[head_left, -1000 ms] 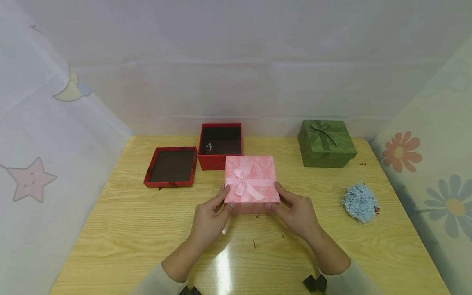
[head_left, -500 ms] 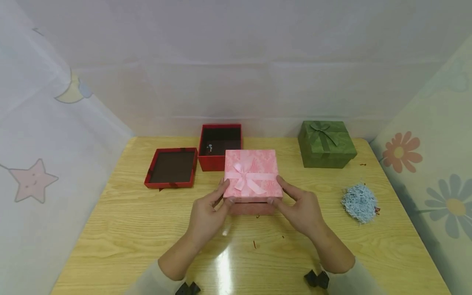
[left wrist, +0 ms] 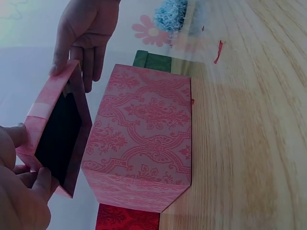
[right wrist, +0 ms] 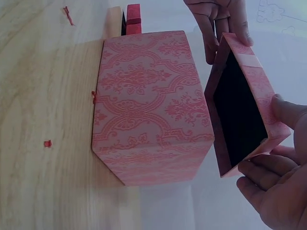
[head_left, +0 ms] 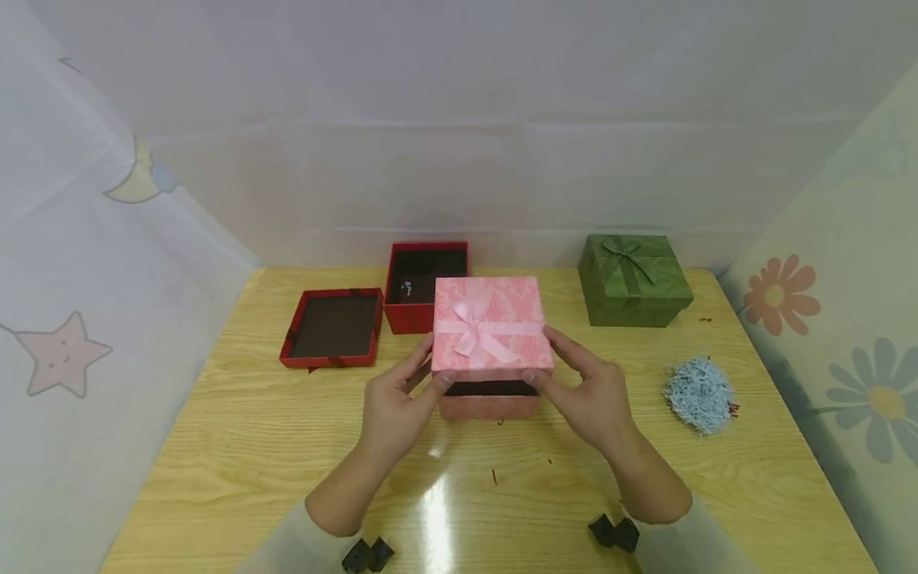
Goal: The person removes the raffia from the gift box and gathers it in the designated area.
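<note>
A pink patterned lid (head_left: 491,323) with a pale ribbon bow is held up just above its pink box base (head_left: 490,406), tilted so a dark gap shows at the front. My left hand (head_left: 402,406) pinches the lid's left side, thumb on the front edge. On the opposite side my right hand (head_left: 584,399) grips it the same way. Both wrist views show the lid's dark underside (left wrist: 60,134) apart from the base (right wrist: 148,96), which stands on the table. What the base holds is hidden.
Behind and left stand an open red box (head_left: 412,317) and its upturned lid (head_left: 290,343). At the right are a closed green box (head_left: 634,291) with a bow and a clump of light blue shredded paper (head_left: 699,396). Small red paper shreds (head_left: 494,477) lie on the wooden table (head_left: 251,462).
Both hands have lifted the pink lid up off its base. A dark opening now shows between lid and base. The other boxes have stayed in place.
</note>
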Demonstrator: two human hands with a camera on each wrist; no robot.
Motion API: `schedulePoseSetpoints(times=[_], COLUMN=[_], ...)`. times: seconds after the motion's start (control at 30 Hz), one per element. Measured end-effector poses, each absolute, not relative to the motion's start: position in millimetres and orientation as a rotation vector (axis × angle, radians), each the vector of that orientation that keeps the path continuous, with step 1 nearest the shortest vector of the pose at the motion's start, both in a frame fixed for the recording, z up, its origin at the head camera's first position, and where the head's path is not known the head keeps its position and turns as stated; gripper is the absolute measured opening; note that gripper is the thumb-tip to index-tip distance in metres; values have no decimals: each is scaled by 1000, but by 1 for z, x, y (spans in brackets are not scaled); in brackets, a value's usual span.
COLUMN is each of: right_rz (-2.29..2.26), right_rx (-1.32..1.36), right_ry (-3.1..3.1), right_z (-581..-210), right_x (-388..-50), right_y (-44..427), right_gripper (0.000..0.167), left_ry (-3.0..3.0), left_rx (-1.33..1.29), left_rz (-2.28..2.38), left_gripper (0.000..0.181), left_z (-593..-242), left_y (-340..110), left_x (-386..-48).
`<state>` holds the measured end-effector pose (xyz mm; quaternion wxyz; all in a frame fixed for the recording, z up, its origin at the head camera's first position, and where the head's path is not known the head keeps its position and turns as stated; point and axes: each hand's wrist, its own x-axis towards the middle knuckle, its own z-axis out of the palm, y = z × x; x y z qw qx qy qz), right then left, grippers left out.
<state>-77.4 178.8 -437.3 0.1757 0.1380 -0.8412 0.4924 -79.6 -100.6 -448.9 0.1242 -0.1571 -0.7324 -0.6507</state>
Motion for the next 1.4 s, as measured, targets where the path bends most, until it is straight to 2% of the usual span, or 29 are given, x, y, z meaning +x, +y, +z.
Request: schedulePoseSetpoints(times=[0.33,0.6,0.77,1.0,1.2,1.4], right_rz=[1654,1672,1679,1686,1690,1686], right_rx=[344,416,488,569,691,736], right_ry=[-2265,-2190,-2117,-2034,-1901,-1884], right_z=[-428,-427,-428,-427,-422,-417], right_x=[-80,-81,-83,-84,-86,-86], right_y=[174,173,173,173,171,171], right_gripper=[52,49,53,67,64,68], left_ry=[-1998,-1921,-1890,-1881,-1872,-1843], left_rx=[-430,-398,-473,-657,-741,-798], left_rz=[-2038,-2177,-2161,-2092,-2064,-2042], left_gripper=[57,54,59,70,72,73], left_z=[-444,-442,-441,-439,-436,-437], left_y=[-105,-109,-110,-112,-114,-114], left_x=[-82,-83,-84,-84,-84,-84])
